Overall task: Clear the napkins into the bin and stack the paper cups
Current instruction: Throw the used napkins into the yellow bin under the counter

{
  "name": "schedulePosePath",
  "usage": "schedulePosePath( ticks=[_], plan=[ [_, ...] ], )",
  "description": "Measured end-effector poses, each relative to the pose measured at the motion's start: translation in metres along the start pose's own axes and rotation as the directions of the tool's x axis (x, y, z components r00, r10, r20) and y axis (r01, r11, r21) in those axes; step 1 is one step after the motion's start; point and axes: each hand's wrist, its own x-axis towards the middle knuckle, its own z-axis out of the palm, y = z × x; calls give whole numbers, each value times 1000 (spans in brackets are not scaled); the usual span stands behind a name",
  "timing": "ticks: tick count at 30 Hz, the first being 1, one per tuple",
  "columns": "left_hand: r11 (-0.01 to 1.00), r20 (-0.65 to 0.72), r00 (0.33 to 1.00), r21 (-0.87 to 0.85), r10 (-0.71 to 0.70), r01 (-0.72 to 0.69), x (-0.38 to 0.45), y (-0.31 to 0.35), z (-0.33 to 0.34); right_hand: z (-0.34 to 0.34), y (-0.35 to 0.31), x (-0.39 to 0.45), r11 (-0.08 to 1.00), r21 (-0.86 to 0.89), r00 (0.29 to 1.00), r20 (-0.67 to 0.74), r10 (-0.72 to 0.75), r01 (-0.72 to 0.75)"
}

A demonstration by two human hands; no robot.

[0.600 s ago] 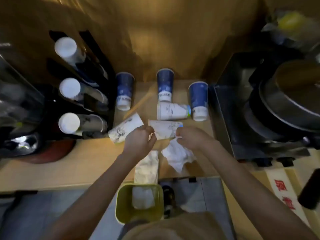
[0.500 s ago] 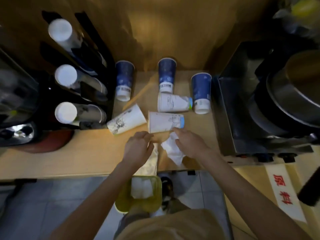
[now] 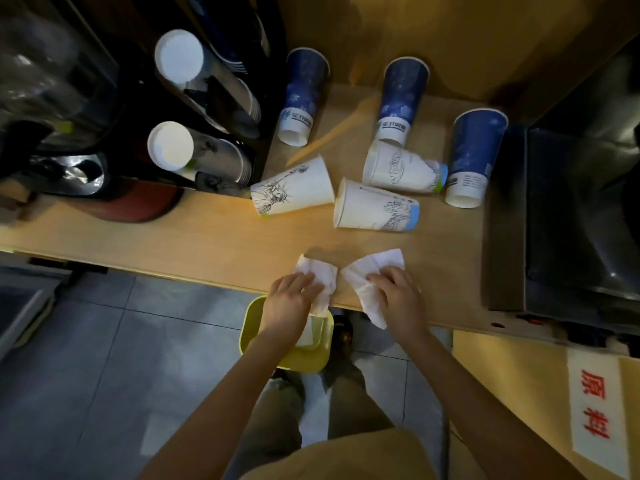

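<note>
Two white napkins lie at the counter's front edge. My left hand (image 3: pixel 289 299) presses on the left napkin (image 3: pixel 320 277), which hangs over the edge above the yellow bin (image 3: pixel 252 317). My right hand (image 3: pixel 398 299) rests on the right napkin (image 3: pixel 374 268), its lower corner past the edge. The bin stands on the floor below and holds white paper. Three white paper cups lie on their sides: one with a statue drawing (image 3: pixel 292 190), one with a blue base (image 3: pixel 375 209), one with a green base (image 3: pixel 401 171). Three blue cups (image 3: pixel 303 95) (image 3: pixel 400 98) (image 3: pixel 472 155) stand upside down behind them.
A black cup dispenser (image 3: pixel 207 109) with stacked cups sits at the left. A dark metal machine (image 3: pixel 571 216) fills the right side. The wooden counter (image 3: pixel 173 237) ends at a wall behind the cups. A white label with red characters (image 3: pixel 594 410) is at the lower right.
Both hands have slid the two napkins toward the counter's front edge, away from the cups. The left napkin now overhangs the bin. The camera view has shifted.
</note>
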Motion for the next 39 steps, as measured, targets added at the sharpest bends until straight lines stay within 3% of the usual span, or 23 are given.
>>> schedulePosePath(
  ticks=[3,5,7,9,11,15,19,22,29,35,39],
  plan=[
    [993,7,994,-51,-106,107,-9,-8,-11,9,-13,-4,994,94,998,-6,59,-58],
    [952,32,981,-238,-189,191,-14,-12,-18,9,-22,-3,967,230,994,42,102,-109],
    [862,65,955,-415,-290,290,-27,-21,-19,10,-41,-11,840,492,973,140,183,-229],
    [773,95,930,-529,-356,350,-47,-33,-17,13,-66,-28,610,725,945,199,260,-321],
    [709,119,911,-590,-396,386,-72,-46,-9,24,-85,-46,451,830,930,201,307,-328],
    [614,174,870,-645,-461,455,-117,-73,31,74,-98,-79,374,851,904,234,358,-368],
    [511,262,818,-673,-512,535,-141,-92,76,137,-84,-91,419,770,860,323,396,-482],
    [539,348,790,-588,-504,603,-142,-108,111,181,-69,-89,455,712,829,337,446,-535],
    [596,497,771,-498,-399,630,-111,-137,231,310,-14,-50,355,686,743,415,526,-635],
    [641,536,738,-406,-410,652,-58,-152,353,435,27,-16,664,453,795,451,406,-595],
    [709,558,729,-317,-397,630,-29,-160,415,490,46,1,725,325,744,553,375,-607]
  ],
)
